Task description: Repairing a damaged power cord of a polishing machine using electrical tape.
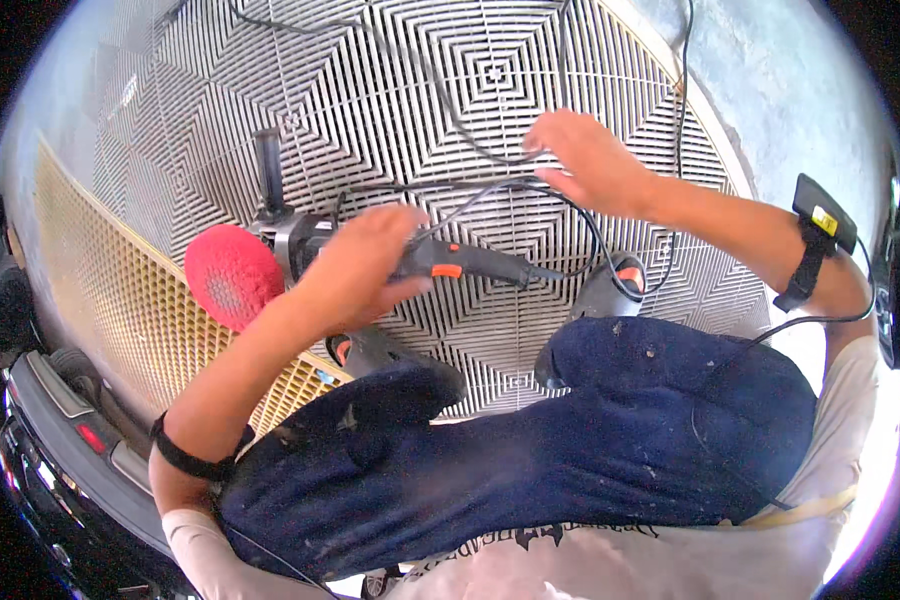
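A polisher point(475, 262) with a dark body, orange switch parts and a round red pad point(232, 277) lies on the slatted floor in front of my feet. Its side handle point(269, 170) points away from me. My left hand point(370, 262) is over the polisher's body, thumb apart from the fingers; the underside of the hand is hidden. To the right and farther out, my right hand point(592, 160) has its fingers curled at a black power cord point(490, 153), which runs into its grip. Loops of cord point(595, 235) hang between the hands and beside my right shoe.
Grey slatted tiles point(495, 75) cover the floor, with a yellow grid strip point(140, 270) at the left. My shoes point(610, 288) stand close behind the polisher. A dark car point(60, 490) is at the lower left. More cord point(682, 110) trails across the tiles at the right.
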`<action>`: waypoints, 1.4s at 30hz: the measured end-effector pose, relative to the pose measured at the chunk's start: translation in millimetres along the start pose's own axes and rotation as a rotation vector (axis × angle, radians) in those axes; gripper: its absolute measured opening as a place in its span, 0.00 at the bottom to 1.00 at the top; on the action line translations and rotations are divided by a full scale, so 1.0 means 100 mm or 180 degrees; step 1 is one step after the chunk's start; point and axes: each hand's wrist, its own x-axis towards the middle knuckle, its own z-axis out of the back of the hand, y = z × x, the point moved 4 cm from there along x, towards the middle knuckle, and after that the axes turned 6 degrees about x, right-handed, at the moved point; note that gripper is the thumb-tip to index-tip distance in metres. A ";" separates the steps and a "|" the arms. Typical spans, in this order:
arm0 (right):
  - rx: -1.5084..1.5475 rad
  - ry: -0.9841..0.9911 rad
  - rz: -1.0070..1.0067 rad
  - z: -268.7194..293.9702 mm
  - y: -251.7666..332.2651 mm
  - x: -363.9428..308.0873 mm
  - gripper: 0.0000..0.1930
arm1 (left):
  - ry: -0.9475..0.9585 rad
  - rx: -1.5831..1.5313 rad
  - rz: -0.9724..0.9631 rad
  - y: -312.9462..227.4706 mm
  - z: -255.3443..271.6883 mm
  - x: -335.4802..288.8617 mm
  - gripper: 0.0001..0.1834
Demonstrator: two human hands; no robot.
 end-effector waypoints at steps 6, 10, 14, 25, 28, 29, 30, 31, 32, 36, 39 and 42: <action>-0.0334 -0.0411 0.0463 0.16 0.11 -0.14 0.16 | 0.0218 0.0398 0.0031 0.18 -0.26 0.17 0.15; 0.0394 0.0751 0.0381 -0.43 0.14 -0.13 0.11 | -0.0765 0.0537 0.0306 0.48 0.18 0.13 0.07; 0.1269 0.1967 -0.0685 -0.86 0.15 -0.59 0.16 | -0.2332 0.1421 0.0151 0.31 0.71 0.26 0.09; 0.1083 0.1574 -0.1096 0.01 -0.02 -0.50 0.13 | -0.0436 -0.0163 -0.0598 -0.59 -0.42 0.77 0.39; 0.1709 0.0825 -0.1099 0.09 -0.08 -0.42 0.11 | -0.0504 -0.0380 -0.0088 -0.38 -0.47 1.12 0.24; 0.1517 0.0734 -0.1086 0.11 -0.14 -0.50 0.12 | -0.0352 -0.0554 -0.0113 -0.41 -0.46 1.17 0.22; 0.1333 0.0643 -0.1054 0.13 -0.21 -0.59 0.13 | -0.0200 -0.0719 -0.0122 -0.43 -0.48 1.19 0.19; 0.1368 0.0621 -0.0985 0.13 -0.26 -0.66 0.13 | -0.0232 -0.0638 -0.0273 -0.46 -0.55 1.14 0.19; 0.0846 0.1082 -0.0961 0.07 -0.30 -0.79 0.11 | -0.0254 -0.0563 -0.0408 -0.51 -0.67 1.04 0.18; -0.0286 0.2042 -0.1462 0.00 -0.52 -1.40 0.12 | -0.0096 -0.0385 -0.0445 -0.51 -0.94 0.81 0.17; -0.0734 0.2118 -0.1949 0.07 -0.91 -1.79 0.13 | -0.0009 -0.0277 -0.0192 -0.37 -1.05 0.76 0.17; -0.1338 0.2672 -0.2464 0.31 -1.23 -2.07 0.11 | 0.0134 -0.0154 -0.0031 -0.21 -1.11 0.64 0.17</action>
